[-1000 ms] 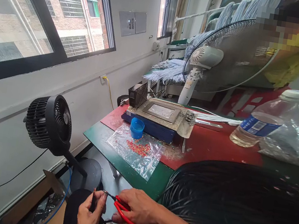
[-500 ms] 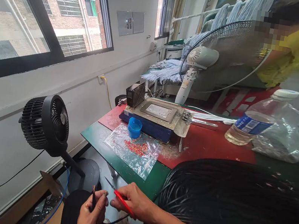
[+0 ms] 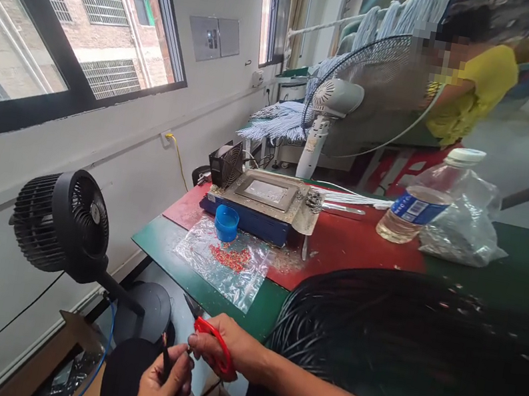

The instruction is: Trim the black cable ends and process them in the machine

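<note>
My left hand (image 3: 167, 376) pinches a black cable (image 3: 166, 354) whose end shows bare, reddish strands pointing up. Close beside it, my right hand (image 3: 232, 347) grips red-handled scissors (image 3: 225, 347), their dark blades pointing up and to the left. The right thumb nearly meets the left fingertips, and whatever lies between them is too small to make out. To the right of my hands, a large bundle of black cables (image 3: 325, 323) covers the table edge. Beyond my hands, tiny red and yellow bits (image 3: 231, 258) lie on a clear plastic bag (image 3: 195, 247).
A blue cup (image 3: 226, 224) stands before a blue-sided machine (image 3: 251, 219) with a metal top. Farther right are a water bottle (image 3: 412, 206) and a plastic bag (image 3: 467, 225). A black fan (image 3: 62, 222) stands left; a person in yellow (image 3: 481, 85) sits behind a caged fan (image 3: 340, 96).
The view has shifted slightly to the right. My right hand has turned the scissors, so their handle loops now show more openly, and it has come closer to my left hand.
</note>
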Demonstrator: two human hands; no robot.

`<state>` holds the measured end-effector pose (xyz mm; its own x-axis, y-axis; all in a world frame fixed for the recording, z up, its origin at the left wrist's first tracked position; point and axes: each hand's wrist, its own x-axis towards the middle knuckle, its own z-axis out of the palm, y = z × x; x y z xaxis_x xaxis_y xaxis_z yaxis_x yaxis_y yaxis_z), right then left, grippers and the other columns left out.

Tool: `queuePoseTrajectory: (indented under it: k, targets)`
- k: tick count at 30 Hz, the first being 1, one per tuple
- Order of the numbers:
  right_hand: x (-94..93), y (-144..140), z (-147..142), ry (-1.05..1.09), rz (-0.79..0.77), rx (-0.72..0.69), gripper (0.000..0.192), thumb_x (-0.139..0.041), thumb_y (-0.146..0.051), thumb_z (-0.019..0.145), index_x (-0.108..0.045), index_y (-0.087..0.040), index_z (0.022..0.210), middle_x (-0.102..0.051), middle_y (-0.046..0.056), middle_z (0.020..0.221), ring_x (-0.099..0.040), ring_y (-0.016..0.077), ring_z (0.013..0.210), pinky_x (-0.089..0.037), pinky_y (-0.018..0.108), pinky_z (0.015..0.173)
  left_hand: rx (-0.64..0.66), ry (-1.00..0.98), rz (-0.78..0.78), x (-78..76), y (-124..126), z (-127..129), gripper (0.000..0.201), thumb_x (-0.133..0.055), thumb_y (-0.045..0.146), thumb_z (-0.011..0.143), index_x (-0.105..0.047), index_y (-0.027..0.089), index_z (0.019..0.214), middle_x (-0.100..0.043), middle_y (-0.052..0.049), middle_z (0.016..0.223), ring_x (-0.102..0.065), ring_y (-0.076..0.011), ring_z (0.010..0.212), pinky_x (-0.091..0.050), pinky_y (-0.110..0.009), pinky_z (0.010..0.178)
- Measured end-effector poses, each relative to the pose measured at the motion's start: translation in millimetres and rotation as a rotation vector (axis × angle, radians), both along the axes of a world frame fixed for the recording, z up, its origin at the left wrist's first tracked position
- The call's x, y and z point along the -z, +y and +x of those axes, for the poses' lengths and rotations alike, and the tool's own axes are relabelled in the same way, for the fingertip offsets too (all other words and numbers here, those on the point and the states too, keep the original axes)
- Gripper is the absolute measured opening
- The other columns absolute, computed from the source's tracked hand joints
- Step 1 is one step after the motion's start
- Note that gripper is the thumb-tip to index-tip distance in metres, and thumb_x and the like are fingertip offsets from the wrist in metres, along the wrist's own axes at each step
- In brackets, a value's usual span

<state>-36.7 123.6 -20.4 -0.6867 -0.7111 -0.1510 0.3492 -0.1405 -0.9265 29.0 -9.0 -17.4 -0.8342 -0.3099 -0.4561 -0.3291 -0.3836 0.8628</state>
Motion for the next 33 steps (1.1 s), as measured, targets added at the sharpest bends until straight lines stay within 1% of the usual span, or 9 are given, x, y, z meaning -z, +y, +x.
queuePoseTrajectory:
  k: [4, 7, 12, 14, 16, 20, 24, 29, 33]
  targets:
    - [-2.1, 2, 1, 0.074, 0.053, -0.003, 0.038, -0.062, -0.045, 0.069, -0.048, -0.013, 0.054, -0.04, -0.007, 0.044, -0.034, 0.0023, 0.037, -0.023, 0.015, 0.036, 0.009, 0.006, -0.062, 7.0, -3, 1, 0.04, -0.074, 0.039, 0.044, -0.066, 0.013, 0.074, -0.05, 0.006, 0.04, -0.034, 0.0001, 0.037, -0.023, -0.014, 0.038]
    - [-5.2, 2, 2, 0.143, 0.11, -0.017, 0.039, -0.065, -0.045, 0.066, -0.048, -0.013, 0.053, -0.037, -0.008, 0.041, -0.032, 0.0017, 0.036, -0.021, 0.014, 0.034, 0.0, -0.018, -0.071, 12.5, -6, 1, 0.039, -0.074, 0.039, 0.046, -0.065, 0.014, 0.075, -0.045, 0.008, 0.036, -0.031, 0.0001, 0.035, -0.021, -0.014, 0.038]
    - [-8.8, 2, 1, -0.015, 0.008, -0.017, 0.043, -0.058, -0.052, 0.069, -0.048, -0.013, 0.056, -0.039, -0.007, 0.038, -0.033, 0.0034, 0.03, -0.023, 0.016, 0.03, 0.03, 0.009, -0.024, 11.7, -5, 0, 0.035, -0.073, 0.037, 0.048, -0.065, 0.015, 0.074, -0.053, 0.005, 0.046, -0.032, 0.0011, 0.037, -0.02, -0.014, 0.039]
    - [-9.2, 2, 0, -0.033, -0.012, -0.017, 0.043, -0.058, -0.053, 0.07, -0.049, -0.013, 0.055, -0.04, -0.007, 0.037, -0.033, 0.0036, 0.029, -0.023, 0.016, 0.029, 0.045, 0.006, -0.013, 8.8, -3, 0, 0.036, -0.073, 0.039, 0.047, -0.064, 0.014, 0.072, -0.049, 0.006, 0.042, -0.032, 0.0009, 0.035, -0.018, -0.014, 0.038]
    - [-9.1, 3, 0, -0.038, -0.024, -0.04, 0.044, -0.06, -0.053, 0.068, -0.048, -0.013, 0.053, -0.041, -0.006, 0.038, -0.033, 0.0036, 0.029, -0.024, 0.016, 0.029, 0.074, 0.006, -0.009, 6.5, -1, -1, 0.037, -0.071, 0.043, 0.049, -0.062, 0.013, 0.068, -0.042, 0.008, 0.036, -0.029, 0.0007, 0.032, -0.015, -0.015, 0.038]
    - [-7.9, 5, -1, -0.078, -0.005, -0.103, 0.045, -0.059, -0.052, 0.068, -0.048, -0.013, 0.049, -0.042, -0.005, 0.037, -0.036, 0.0054, 0.03, -0.025, 0.017, 0.028, 0.187, 0.015, 0.04, 5.8, 1, -2, 0.035, -0.063, 0.047, 0.057, -0.053, 0.014, 0.055, -0.032, 0.01, 0.03, -0.021, 0.0012, 0.03, -0.009, -0.016, 0.037]
    - [-7.0, 6, -2, -0.121, 0.015, -0.129, 0.043, -0.058, -0.05, 0.071, -0.05, -0.012, 0.053, -0.045, -0.004, 0.041, -0.039, 0.0053, 0.033, -0.029, 0.017, 0.032, 0.233, 0.007, 0.112, 6.1, -1, -3, 0.035, -0.062, 0.046, 0.058, -0.049, 0.015, 0.052, -0.032, 0.01, 0.032, -0.019, 0.0023, 0.029, -0.007, -0.017, 0.037]
    - [-8.9, 6, -2, -0.087, 0.047, -0.123, 0.045, -0.057, -0.053, 0.07, -0.049, -0.012, 0.053, -0.044, -0.004, 0.041, -0.038, 0.0054, 0.033, -0.028, 0.017, 0.031, 0.331, -0.001, 0.108, 2.8, -4, -4, 0.038, -0.058, 0.049, 0.061, -0.048, 0.015, 0.047, -0.027, 0.01, 0.028, -0.016, 0.002, 0.026, -0.005, -0.018, 0.035]
    - [-11.9, 6, -1, -0.081, 0.044, -0.126, 0.042, -0.058, -0.051, 0.069, -0.049, -0.013, 0.053, -0.043, -0.004, 0.039, -0.036, 0.0054, 0.031, -0.025, 0.016, 0.029, 0.361, -0.019, 0.092, 4.3, -7, -5, 0.04, -0.058, 0.05, 0.059, -0.046, 0.016, 0.044, -0.027, 0.01, 0.027, -0.016, 0.0017, 0.025, -0.005, -0.019, 0.034]
